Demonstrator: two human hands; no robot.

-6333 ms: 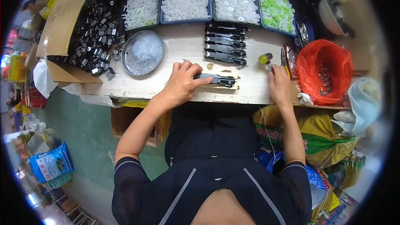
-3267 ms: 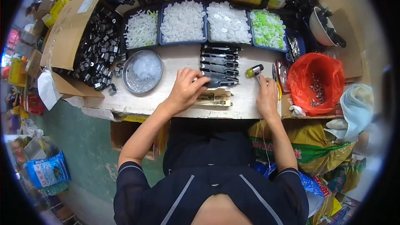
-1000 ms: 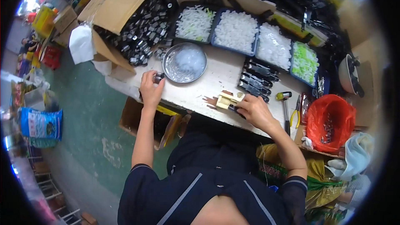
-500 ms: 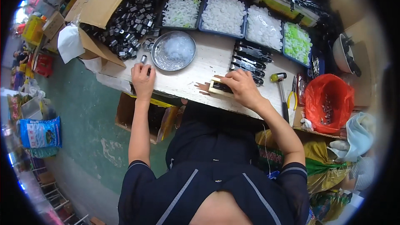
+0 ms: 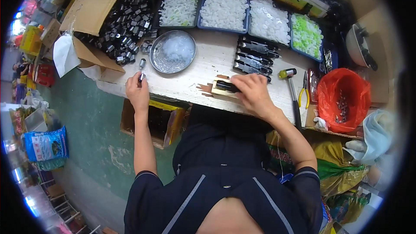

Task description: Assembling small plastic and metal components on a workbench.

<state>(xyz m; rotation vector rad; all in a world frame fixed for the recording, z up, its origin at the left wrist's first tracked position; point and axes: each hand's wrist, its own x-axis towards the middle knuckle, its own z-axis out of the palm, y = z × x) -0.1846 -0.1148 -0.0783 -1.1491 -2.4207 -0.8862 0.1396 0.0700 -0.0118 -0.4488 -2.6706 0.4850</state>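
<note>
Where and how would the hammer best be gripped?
The hammer: probably by its dark handle, from above and the near side. It lies with its head away from the person and the handle toward them; pliers sit close on its right.

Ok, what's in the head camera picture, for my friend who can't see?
A person's left hand pinches a small shiny dark piece, while the right hand covers one end of a cream rectangular block with a black part in it. On the white bench sit a round silver metal dish and four dark trays of white and green plastic bits.
</note>
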